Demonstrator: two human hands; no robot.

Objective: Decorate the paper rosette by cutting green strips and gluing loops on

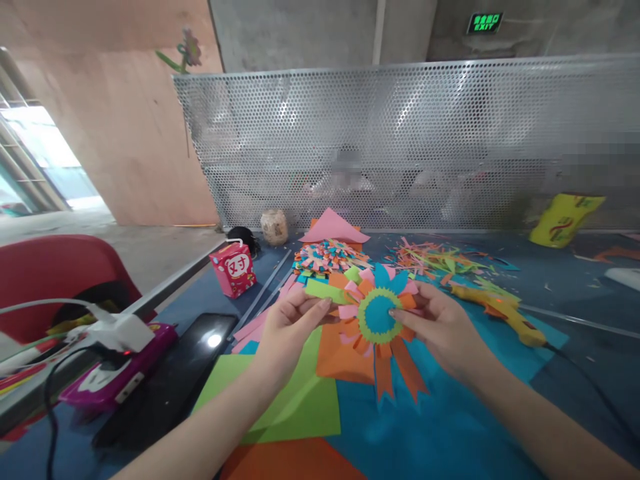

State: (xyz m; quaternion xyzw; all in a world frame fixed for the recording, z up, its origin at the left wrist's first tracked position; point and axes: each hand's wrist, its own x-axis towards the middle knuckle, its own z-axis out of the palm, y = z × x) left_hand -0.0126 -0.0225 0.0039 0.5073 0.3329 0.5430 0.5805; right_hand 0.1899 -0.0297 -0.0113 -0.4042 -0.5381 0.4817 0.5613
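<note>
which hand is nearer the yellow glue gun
Right: the right hand is just left of the glue gun; the left hand is farther left, past the paper flower.

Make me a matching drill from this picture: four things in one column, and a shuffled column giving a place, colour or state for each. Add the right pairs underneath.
Things
1. paper flower
2. glue gun
3. carton
4. exit sign

Descriptions
A. red, standing toward the left side of the table
B. lit green, high up in the background
C. held up, with the thumb of the right hand on its blue centre
D. yellow, lying down, with a dark cord

Right pairs: 1-C, 2-D, 3-A, 4-B
</note>
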